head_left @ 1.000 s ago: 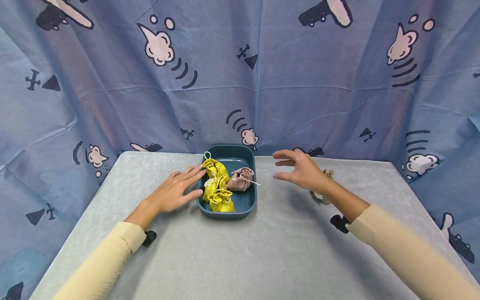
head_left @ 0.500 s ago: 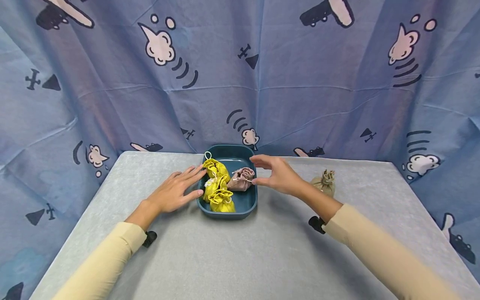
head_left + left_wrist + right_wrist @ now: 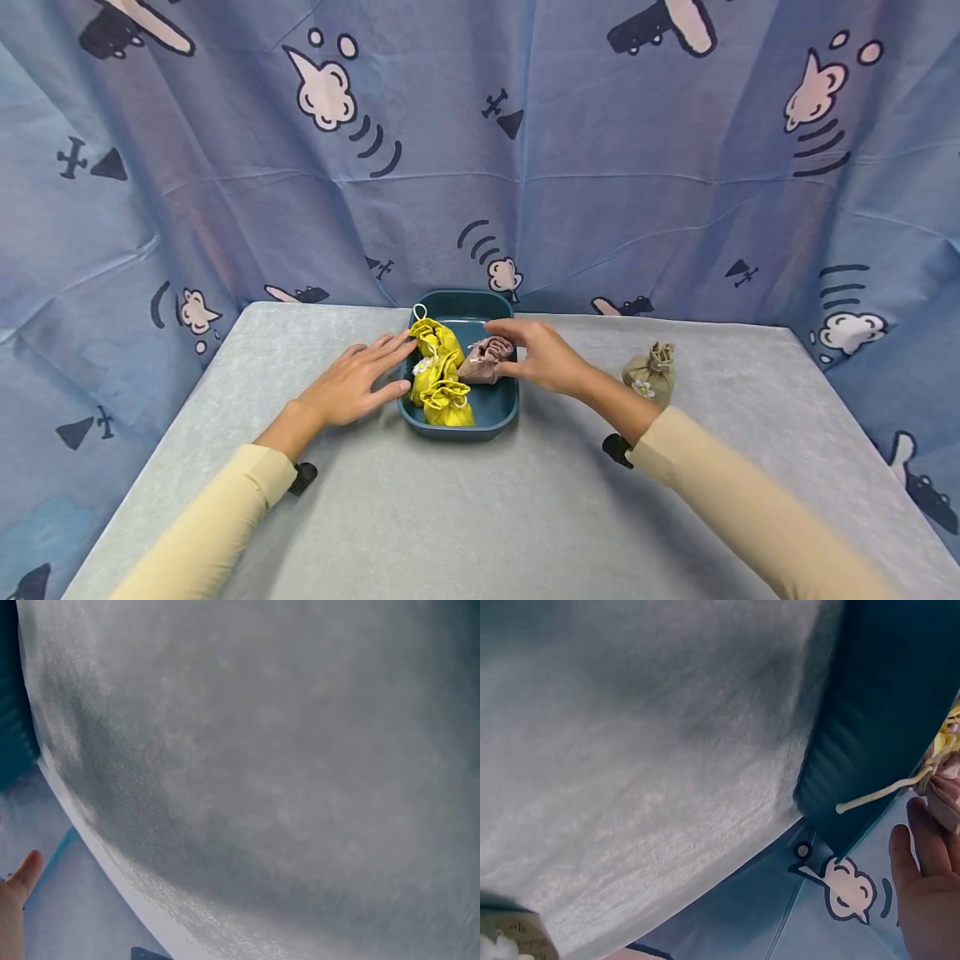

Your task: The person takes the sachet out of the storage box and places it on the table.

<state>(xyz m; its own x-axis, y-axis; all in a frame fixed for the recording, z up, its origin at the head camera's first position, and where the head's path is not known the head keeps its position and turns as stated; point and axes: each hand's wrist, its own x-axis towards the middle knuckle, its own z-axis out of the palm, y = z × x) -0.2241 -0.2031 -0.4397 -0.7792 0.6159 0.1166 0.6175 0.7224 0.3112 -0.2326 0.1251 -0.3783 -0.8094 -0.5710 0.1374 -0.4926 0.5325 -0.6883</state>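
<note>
A pink drawstring pouch (image 3: 483, 360) sits in the right part of a dark blue bin (image 3: 487, 425). My right hand (image 3: 551, 358) reaches over the bin's right rim, thumb and fingers apart on either side of the pouch's top. In the right wrist view its fingers (image 3: 928, 847) are beside the pouch (image 3: 949, 791), whose cord hangs over the rim; no firm grip shows. Several yellow pouches (image 3: 448, 406) fill the bin's left side. My left hand (image 3: 352, 379) lies with fingers extended at the bin's left rim, fingertips by the yellow pouches.
An olive-beige pouch (image 3: 651, 375) with a white flower stands on the grey table (image 3: 450, 517), right of the bin and beyond my right forearm. A blue printed curtain (image 3: 420, 150) hangs behind the table's back edge.
My right hand has moved left from above the table to the pink pouch in the bin, uncovering the olive-beige pouch. My left hand has stayed at the bin's left rim.
</note>
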